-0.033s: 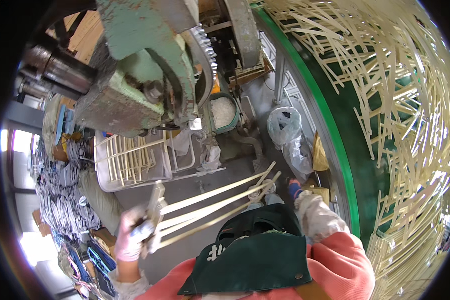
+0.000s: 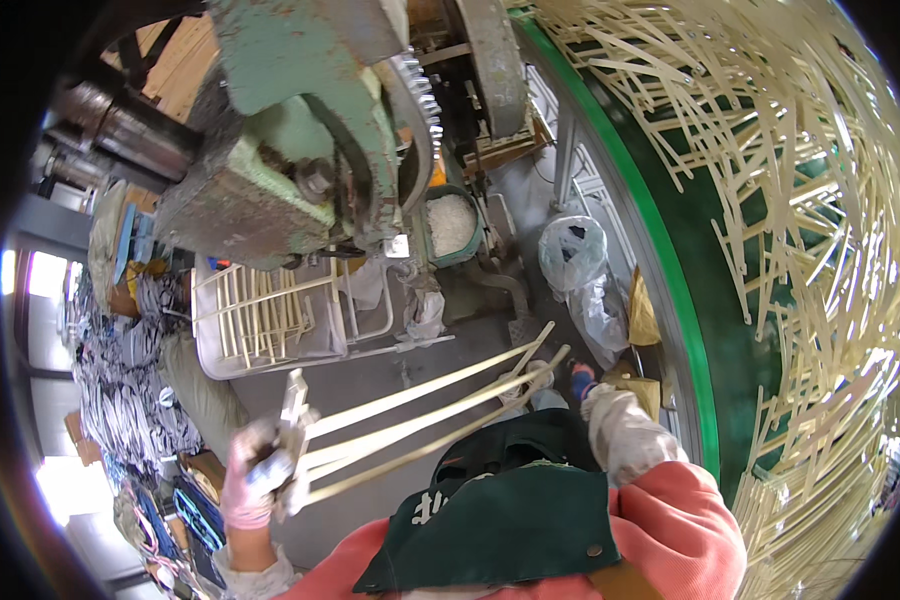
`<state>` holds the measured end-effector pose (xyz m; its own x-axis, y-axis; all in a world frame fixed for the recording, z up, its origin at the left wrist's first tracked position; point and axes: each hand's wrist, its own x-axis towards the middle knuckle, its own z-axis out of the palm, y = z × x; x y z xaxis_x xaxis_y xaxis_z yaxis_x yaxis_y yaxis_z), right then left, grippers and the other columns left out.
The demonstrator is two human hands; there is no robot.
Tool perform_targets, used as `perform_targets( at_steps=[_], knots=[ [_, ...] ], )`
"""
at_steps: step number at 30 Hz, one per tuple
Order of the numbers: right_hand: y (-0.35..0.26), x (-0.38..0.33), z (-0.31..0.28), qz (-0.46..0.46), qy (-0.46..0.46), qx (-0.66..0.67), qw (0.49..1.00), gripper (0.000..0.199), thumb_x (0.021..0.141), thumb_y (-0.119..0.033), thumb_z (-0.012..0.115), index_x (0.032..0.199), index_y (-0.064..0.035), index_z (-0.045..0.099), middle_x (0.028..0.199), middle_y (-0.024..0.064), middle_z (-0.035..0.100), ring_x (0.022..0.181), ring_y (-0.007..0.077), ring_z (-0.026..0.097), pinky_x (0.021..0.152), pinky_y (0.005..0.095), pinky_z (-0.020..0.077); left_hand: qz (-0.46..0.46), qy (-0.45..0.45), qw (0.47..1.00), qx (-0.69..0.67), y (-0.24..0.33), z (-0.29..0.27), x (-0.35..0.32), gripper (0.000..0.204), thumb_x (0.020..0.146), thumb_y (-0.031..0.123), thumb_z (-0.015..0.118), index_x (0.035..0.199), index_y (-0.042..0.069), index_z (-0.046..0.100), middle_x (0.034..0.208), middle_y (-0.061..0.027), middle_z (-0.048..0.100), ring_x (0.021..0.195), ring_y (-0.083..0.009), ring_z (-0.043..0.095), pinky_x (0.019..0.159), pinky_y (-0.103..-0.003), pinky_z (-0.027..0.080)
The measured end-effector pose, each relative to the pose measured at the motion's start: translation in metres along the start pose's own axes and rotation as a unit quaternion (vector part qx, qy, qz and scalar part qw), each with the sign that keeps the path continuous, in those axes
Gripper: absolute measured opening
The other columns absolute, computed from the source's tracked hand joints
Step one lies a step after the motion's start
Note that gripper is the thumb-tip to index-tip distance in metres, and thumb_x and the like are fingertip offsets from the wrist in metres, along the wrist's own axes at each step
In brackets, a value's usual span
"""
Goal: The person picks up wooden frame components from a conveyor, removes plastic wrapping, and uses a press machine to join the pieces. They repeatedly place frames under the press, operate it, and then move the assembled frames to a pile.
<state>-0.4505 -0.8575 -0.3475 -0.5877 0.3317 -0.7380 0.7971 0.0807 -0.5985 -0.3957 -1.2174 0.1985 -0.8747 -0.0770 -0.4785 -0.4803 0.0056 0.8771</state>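
Note:
My left hand (image 2: pixel 254 470), in a pinkish-white glove, is closed at the left end of several long, pale cream strips (image 2: pixel 410 428). Stubby pale ends (image 2: pixel 292 400) of these pieces stick up beside the fingers; the grip itself is blurred. Slanting up to the right, the strips fan slightly apart and pass in front of my dark green apron (image 2: pixel 500 525). My right hand (image 2: pixel 582 380), in a dark blue glove, is beyond a pale sleeve cover, close to the strips' far ends. Its fingers are too small and partly hidden to read.
A worn green machine (image 2: pixel 300 170) looms ahead. Below it, a white crate (image 2: pixel 210 350) holds more strips. A tub of white material (image 2: pixel 452 225) and a bag-lined bin (image 2: pixel 572 250) stand beyond. On the right, a green-edged conveyor (image 2: pixel 660 240) carries heaped strips (image 2: pixel 810 230).
My left hand has shifted slightly left and down, taking the strips' near ends with it. My right hand has barely moved.

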Motion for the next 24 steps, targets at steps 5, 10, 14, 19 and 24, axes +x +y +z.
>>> perform_targets(
  at_steps=[5, 10, 14, 19, 24],
  knots=[
    [0.052, 0.015, 0.061, 0.217, -0.167, 0.351, 0.896, 0.04, 0.083, -0.06, 0.05, 0.085, -0.0221, 0.06, 0.071, 0.004, 0.055, 0.06, 0.0172, 0.047, 0.052, 0.0307, 0.0371, 0.118, 0.037, 0.991, -0.049, 0.005, -0.022, -0.054, 0.061, 0.073, 0.02, 0.077, 0.118, -0.011, 0.049, 0.053, -0.0101, 0.056, 0.032, -0.0151, 0.047, 0.028, -0.026, 0.034],
    [0.009, 0.11, -0.095, -0.023, -0.168, 0.381, 0.909, 0.034, 0.086, -0.046, 0.05, 0.098, -0.0153, 0.058, 0.089, 0.0063, 0.056, 0.077, 0.0176, 0.05, 0.068, 0.0304, 0.0375, 0.122, 0.063, 0.98, -0.142, -0.014, -0.066, -0.063, 0.049, 0.088, 0.026, 0.059, 0.126, -0.001, 0.044, 0.052, -0.0056, 0.047, 0.037, -0.015, 0.042, 0.036, -0.031, 0.036],
    [-0.058, 0.162, -0.33, -0.154, -0.122, 0.46, 0.866, 0.032, 0.089, -0.035, 0.051, 0.109, -0.0099, 0.057, 0.103, 0.0081, 0.057, 0.09, 0.0179, 0.052, 0.081, 0.0303, 0.0378, 0.088, 0.107, 0.983, -0.119, -0.053, -0.082, -0.04, 0.041, 0.086, 0.025, 0.061, 0.114, -0.002, 0.049, 0.069, -0.0101, 0.056, 0.06, -0.0213, 0.058, 0.055, -0.035, 0.05],
    [-0.149, 0.082, -0.576, -0.442, -0.451, 0.374, 0.679, 0.035, 0.093, -0.02, 0.051, 0.123, -0.0031, 0.054, 0.121, 0.0103, 0.059, 0.106, 0.0183, 0.055, 0.097, 0.0301, 0.0381, 0.075, -0.016, 0.977, -0.198, -0.118, -0.065, 0.054, 0.039, 0.086, 0.01, 0.058, 0.123, 0.003, 0.048, 0.11, -0.0168, 0.059, 0.104, -0.0319, 0.059, 0.09, -0.046, 0.05],
    [-0.255, -0.099, -0.595, -0.501, -0.008, 0.165, 0.85, 0.027, 0.091, -0.031, 0.055, 0.105, -0.0092, 0.062, 0.076, -0.004, 0.049, 0.06, 0.006, 0.044, 0.051, 0.0211, 0.0331, 0.039, -0.069, 0.954, -0.29, -0.16, -0.045, 0.108, 0.024, 0.088, 0.012, 0.059, 0.109, 0.005, 0.051, 0.11, -0.0213, 0.06, 0.098, -0.029, 0.063, 0.082, -0.038, 0.055]
  ],
)
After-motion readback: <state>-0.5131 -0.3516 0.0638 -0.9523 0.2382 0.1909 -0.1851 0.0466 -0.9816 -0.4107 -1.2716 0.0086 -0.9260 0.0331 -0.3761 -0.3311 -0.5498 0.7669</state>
